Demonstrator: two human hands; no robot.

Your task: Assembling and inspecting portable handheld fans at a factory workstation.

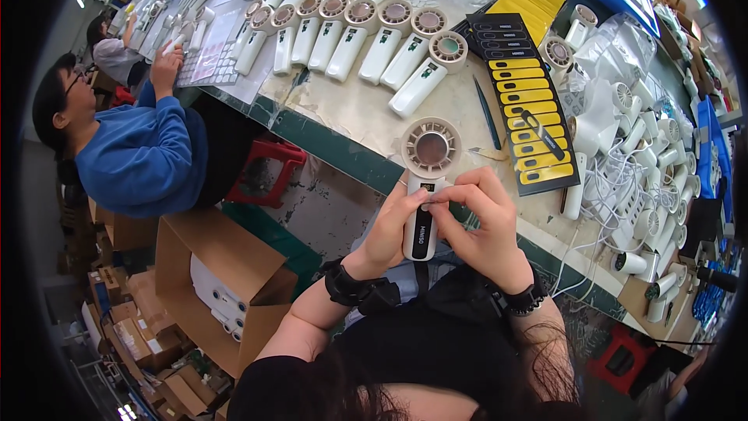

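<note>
**White handheld fan held in both hands at the bench edge**

The white plastic handheld fan with a round grilled head (pixel 427 179) is upright in front of the person, its head over the near edge of the pale worktable with a green rim (pixel 351 113) and its handle below that edge. The left hand (pixel 389 226) wraps the handle from the left, fingers closed against it. The right hand (pixel 479 222) clamps the handle from the right, its thumb and forefinger pinched together on the upper part just under the head. Both wrists carry black bands.

On the table behind lie rows of matching white fans (pixel 351 31), a black sheet of yellow oblong stickers (pixel 530 109), dark tweezers (pixel 487 113) and a heap of white fans with cables (pixel 639 156). To the left sits a co-worker in a blue sweater (pixel 140 156), beside an open cardboard box (pixel 214 281).
</note>
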